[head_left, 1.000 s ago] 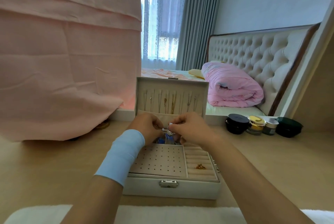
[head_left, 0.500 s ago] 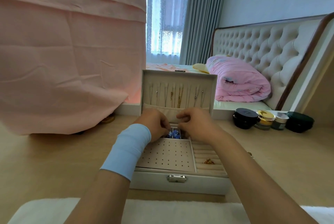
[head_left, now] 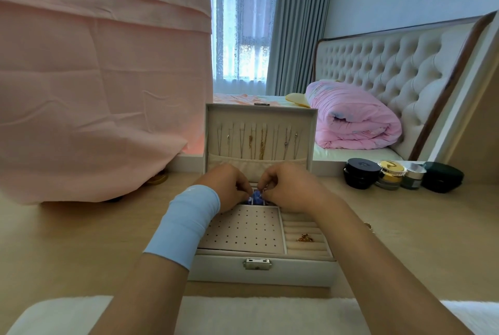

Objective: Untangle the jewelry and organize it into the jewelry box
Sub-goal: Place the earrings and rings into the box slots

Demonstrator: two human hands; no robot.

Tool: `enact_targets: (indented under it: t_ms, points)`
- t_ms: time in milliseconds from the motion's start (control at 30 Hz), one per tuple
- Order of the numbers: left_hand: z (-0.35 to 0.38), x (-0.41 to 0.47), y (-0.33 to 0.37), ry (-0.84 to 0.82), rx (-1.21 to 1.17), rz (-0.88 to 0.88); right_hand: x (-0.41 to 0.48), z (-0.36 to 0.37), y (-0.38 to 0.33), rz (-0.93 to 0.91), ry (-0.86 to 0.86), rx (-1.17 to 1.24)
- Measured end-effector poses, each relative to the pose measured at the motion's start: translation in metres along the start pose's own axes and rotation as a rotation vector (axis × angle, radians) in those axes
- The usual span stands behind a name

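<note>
A white jewelry box [head_left: 216, 269] stands open on the wooden table, its lid [head_left: 259, 118] upright. Several thin necklaces [head_left: 262, 142] hang inside the lid. My left hand [head_left: 226, 186], with a blue wristband, and my right hand [head_left: 289, 188] meet over the box's back compartment. Their curled fingertips pinch a small blue jewelry piece [head_left: 256, 197] between them, and most of it is hidden. In front lies a perforated earring panel [head_left: 243, 229]. A small gold piece [head_left: 305, 238] sits in the ring rolls on the right.
Three cosmetic jars [head_left: 361, 172] and a dark case [head_left: 442, 176] line the table's back right. A bit of gold jewelry [head_left: 368, 225] lies beside my right forearm. A pink cloth [head_left: 94, 91] hangs at left. A white fluffy mat [head_left: 256, 313] covers the near edge.
Both hands have dropped from in front of the lid pocket down into the back compartment. The silver piece seen between the fingers earlier no longer shows.
</note>
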State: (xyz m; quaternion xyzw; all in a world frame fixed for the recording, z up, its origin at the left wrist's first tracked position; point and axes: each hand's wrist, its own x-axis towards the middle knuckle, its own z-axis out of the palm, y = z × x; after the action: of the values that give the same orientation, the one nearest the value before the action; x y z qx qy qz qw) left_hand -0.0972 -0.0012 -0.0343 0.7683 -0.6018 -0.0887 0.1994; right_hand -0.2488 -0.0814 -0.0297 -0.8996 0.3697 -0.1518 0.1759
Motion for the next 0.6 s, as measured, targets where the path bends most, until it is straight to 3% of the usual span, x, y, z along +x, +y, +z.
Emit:
enact_targets:
  t_ms: [433, 600]
  points:
    - [0.004, 0.000, 0.004, 0.042, 0.036, -0.048, -0.007, -0.001, -0.005, -0.078, -0.105, -0.097]
    - [-0.001, -0.005, 0.010, 0.053, 0.047, -0.013, -0.007, -0.013, 0.006, -0.085, -0.113, 0.171]
